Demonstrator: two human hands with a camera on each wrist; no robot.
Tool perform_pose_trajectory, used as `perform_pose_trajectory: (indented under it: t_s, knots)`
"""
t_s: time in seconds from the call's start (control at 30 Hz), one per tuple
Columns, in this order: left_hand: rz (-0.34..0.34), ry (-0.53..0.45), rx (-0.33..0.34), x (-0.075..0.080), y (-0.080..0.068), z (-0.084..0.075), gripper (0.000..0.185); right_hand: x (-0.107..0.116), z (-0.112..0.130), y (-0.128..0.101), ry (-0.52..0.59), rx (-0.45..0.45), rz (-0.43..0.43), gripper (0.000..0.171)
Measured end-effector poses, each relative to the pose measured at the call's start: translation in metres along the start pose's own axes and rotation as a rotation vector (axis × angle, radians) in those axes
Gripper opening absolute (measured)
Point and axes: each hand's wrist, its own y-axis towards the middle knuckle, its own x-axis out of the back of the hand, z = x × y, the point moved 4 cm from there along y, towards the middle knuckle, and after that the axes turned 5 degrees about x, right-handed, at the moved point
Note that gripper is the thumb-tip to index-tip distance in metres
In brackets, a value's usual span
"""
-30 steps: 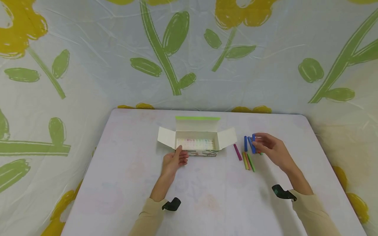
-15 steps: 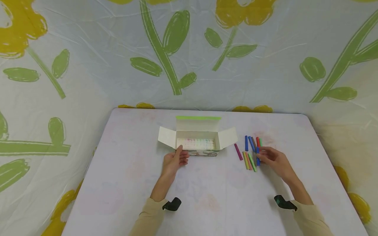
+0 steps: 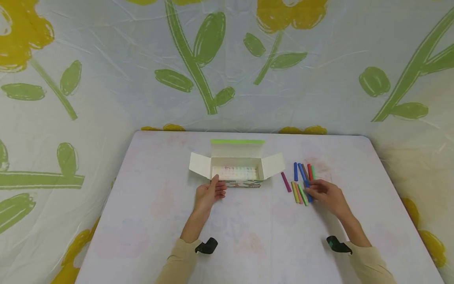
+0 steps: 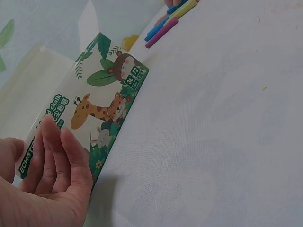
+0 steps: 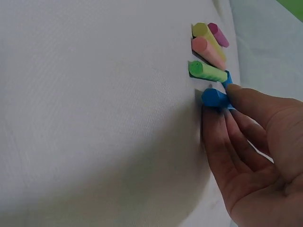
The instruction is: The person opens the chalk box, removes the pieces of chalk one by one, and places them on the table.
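Observation:
An open chalk box (image 3: pixel 244 184) with animal pictures stands at the table's middle, its flaps spread and a row of pale chalk sticks (image 3: pixel 241 172) inside. My left hand (image 3: pixel 210 195) holds the box's front wall near its left corner, thumb at the rim and fingers along the printed face (image 4: pixel 94 109). To the right of the box, my right hand (image 3: pixel 330 197) pinches a blue chalk stick (image 5: pixel 215 98) between thumb and fingers, low over the table. Beside it lies a green chalk stick (image 5: pixel 208 72), with pink (image 5: pixel 208 52) and yellow (image 5: pixel 208 38) ones further along.
A purple chalk stick (image 3: pixel 286 182) lies between the box and the group. Two blue sticks (image 3: pixel 296 172), a brown one, a red one (image 3: pixel 310 172) and a green one form a row behind. The white table (image 3: pixel 248 236) meets flower-printed curtains (image 3: pixel 142 79) at its far edge.
My right hand has brought the blue chalk stick nearer to me, down from the back row to beside the front green stick. My left hand stays at the box.

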Motion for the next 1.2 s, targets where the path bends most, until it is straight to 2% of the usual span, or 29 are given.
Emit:
perform_pose_trajectory:
  t_s: [0.23,0.57,0.77,0.97,1.2]
  knots:
    - [0.000,0.004,0.005,0.000,0.001,0.001,0.054,-0.003,0.008,0.001,-0.057,0.062,-0.028,0.027]
    - [-0.007,0.004,0.001,0.001,0.001,0.001,0.052,-0.004,0.009,0.002,-0.060,0.035,0.019,0.025]
    - [-0.008,-0.006,0.008,0.001,0.001,0.002,0.053,-0.001,0.010,0.002,-0.052,0.042,0.006,0.025]
    - [0.021,-0.030,0.026,0.003,0.001,0.003,0.056,0.007,0.013,0.006,-0.069,0.064,-0.055,0.027]
    - [0.062,0.002,0.050,0.008,-0.003,0.001,0.072,0.027,0.016,0.013,-0.083,0.060,-0.226,0.026]
